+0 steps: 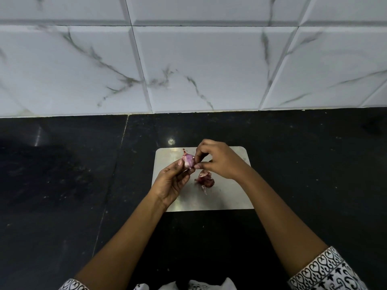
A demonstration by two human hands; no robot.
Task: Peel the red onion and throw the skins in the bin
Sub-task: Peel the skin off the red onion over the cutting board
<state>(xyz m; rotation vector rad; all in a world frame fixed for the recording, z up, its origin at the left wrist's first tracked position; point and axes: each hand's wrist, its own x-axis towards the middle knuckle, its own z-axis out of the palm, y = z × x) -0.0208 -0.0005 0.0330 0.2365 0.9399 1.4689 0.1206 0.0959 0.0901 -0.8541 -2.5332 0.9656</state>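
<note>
- Two hands are busy here: the red onion [187, 160] is held in the curled fingertips of the left hand [171, 183], up off the steel board [230, 197].
- The right hand [219, 162] is pinched together, thumb and forefinger nipped on a flap of skin [194, 165] at the side of the onion facing it.
- Just below that pinch, a small heap of peeled skins [205, 181] is lying on the board.
- Handling-wise, the bulb is judged light and firm, probably a bit slick where the shiny purple layer is bared. The skin looks papery and tear-prone, so it's best taken at a loose edge near the tip or root.
- No bin can be seen anywhere around the hands.
- No brands, labels or readable writing can be made out, only a black-and-white pattern on the sleeve [326, 271].
</note>
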